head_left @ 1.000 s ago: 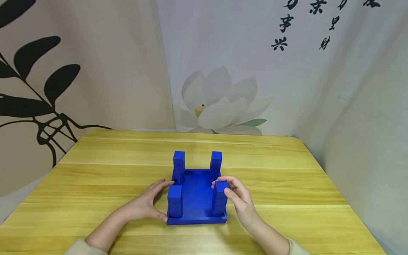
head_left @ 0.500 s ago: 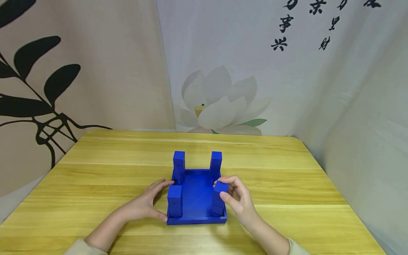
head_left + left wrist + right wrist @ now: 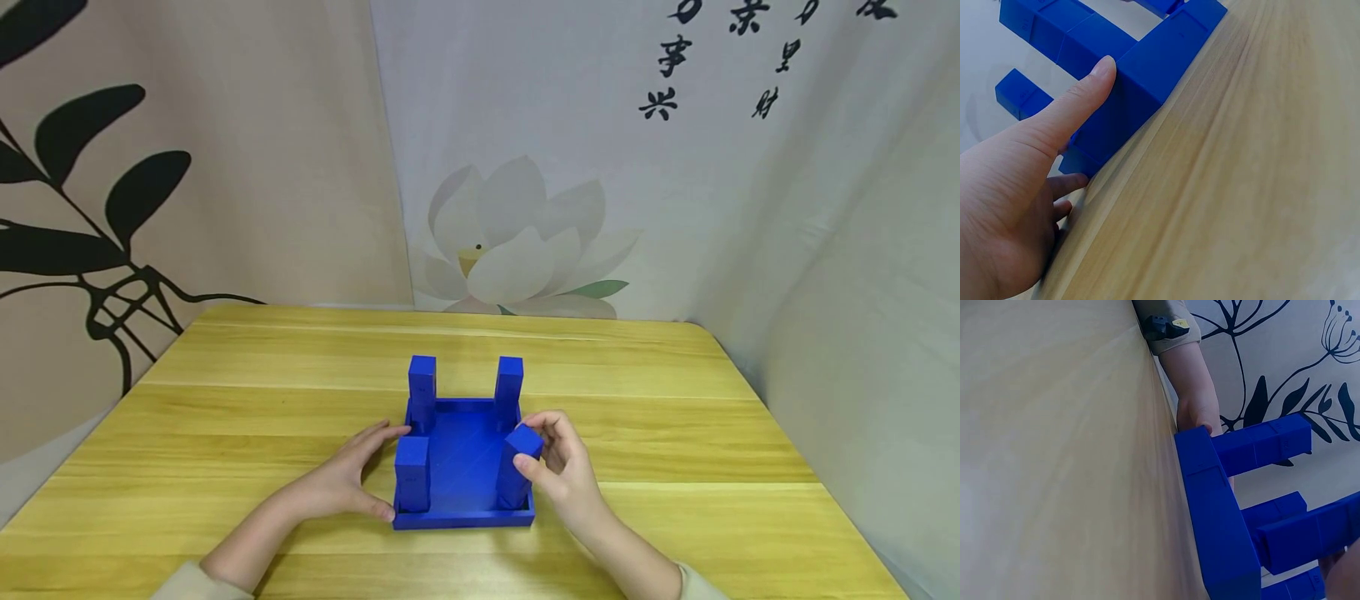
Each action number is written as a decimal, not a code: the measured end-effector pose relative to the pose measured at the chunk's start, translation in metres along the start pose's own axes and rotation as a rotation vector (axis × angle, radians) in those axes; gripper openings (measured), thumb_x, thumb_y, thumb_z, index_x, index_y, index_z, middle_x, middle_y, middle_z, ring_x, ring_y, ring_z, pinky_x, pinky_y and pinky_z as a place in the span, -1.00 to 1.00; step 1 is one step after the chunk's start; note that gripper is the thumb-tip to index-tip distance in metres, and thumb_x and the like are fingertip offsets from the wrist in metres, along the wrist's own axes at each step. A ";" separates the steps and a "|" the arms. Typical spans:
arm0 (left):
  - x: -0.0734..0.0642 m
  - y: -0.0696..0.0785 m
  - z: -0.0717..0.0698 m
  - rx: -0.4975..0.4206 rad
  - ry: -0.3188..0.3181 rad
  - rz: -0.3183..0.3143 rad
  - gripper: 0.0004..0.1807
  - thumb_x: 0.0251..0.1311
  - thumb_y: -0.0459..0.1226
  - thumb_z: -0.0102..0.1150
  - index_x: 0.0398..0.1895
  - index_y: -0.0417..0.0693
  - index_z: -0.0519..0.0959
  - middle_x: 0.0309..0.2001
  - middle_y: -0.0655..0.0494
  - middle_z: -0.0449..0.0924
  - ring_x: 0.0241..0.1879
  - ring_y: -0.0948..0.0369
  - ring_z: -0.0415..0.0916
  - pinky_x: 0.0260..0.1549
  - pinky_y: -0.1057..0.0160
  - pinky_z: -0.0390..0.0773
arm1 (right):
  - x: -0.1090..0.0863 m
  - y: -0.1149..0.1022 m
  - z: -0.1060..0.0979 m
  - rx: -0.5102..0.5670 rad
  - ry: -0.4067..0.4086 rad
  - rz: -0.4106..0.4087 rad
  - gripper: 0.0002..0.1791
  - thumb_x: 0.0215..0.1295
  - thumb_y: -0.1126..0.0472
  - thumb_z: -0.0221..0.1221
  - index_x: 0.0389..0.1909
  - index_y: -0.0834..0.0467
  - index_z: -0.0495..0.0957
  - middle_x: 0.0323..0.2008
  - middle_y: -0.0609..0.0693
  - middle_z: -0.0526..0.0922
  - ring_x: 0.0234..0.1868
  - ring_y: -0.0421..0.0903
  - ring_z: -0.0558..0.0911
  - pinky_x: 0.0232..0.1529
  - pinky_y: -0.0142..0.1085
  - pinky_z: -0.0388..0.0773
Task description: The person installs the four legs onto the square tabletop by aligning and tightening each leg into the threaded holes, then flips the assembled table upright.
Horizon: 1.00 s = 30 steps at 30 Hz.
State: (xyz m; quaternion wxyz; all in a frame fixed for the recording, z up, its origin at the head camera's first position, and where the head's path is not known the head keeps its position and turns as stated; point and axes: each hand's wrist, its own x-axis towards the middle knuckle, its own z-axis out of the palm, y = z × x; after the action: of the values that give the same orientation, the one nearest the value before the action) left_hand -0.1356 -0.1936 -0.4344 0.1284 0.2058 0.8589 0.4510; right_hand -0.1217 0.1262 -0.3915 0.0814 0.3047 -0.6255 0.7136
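Observation:
A blue square tray-like base (image 3: 461, 475) with raised edges lies on the table, with blue square posts standing up at its corners. My right hand (image 3: 564, 462) pinches the top of the near right post (image 3: 516, 479) between thumb and fingers. That post looks turned and leans slightly right, its foot still at the corner of the base. Along the base's left side my left hand (image 3: 351, 475) is spread, its thumb (image 3: 1088, 90) touching the near left corner. Beside that thumb stands the near left post (image 3: 412, 475). In the right wrist view, only part of the right hand shows.
The wooden table (image 3: 262, 417) extends around the base on all sides. Behind it hangs a pale cloth (image 3: 525, 125) printed with a lotus and black characters. Two far posts (image 3: 422, 392) rise at the back of the base.
The near right post has twisted, its top turning from nearly square-on to cornerwise and shifting slightly right. My right thumb has moved left with the twist. The left hand and base keep their place.

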 end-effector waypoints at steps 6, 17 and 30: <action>0.000 0.000 0.000 0.008 0.004 -0.005 0.17 -0.29 0.04 0.57 0.47 0.19 0.12 0.46 -0.28 -0.20 0.40 -0.28 -0.28 0.13 -0.48 -0.06 | 0.001 0.000 -0.001 -0.030 -0.026 -0.004 -0.60 0.18 0.52 0.10 0.06 0.48 0.31 -0.06 0.24 0.49 0.01 -0.10 0.50 0.04 -0.36 0.43; -0.001 -0.001 0.000 0.026 0.013 0.011 0.16 -0.30 0.06 0.57 0.46 0.19 0.13 0.46 -0.30 -0.18 0.40 -0.29 -0.26 0.12 -0.49 -0.06 | 0.002 0.001 -0.005 0.071 -0.109 -0.032 -0.60 0.35 0.47 -0.21 0.17 0.49 0.32 0.02 0.21 0.54 0.08 -0.01 0.54 0.13 -0.26 0.43; -0.001 0.001 0.001 0.021 0.009 0.014 0.15 -0.28 0.03 0.57 0.46 0.21 0.14 0.46 -0.30 -0.18 0.39 -0.31 -0.26 0.10 -0.51 -0.05 | 0.002 0.000 -0.006 0.124 -0.100 0.001 -0.71 0.30 0.50 -0.11 0.00 0.56 0.30 -0.06 0.09 0.57 -0.04 -0.10 0.56 -0.05 -0.34 0.53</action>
State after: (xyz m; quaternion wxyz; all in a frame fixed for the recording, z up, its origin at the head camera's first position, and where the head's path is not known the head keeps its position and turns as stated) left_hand -0.1345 -0.1933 -0.4342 0.1194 0.2111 0.8628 0.4436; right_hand -0.1250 0.1310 -0.3911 0.0309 0.3442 -0.5836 0.7348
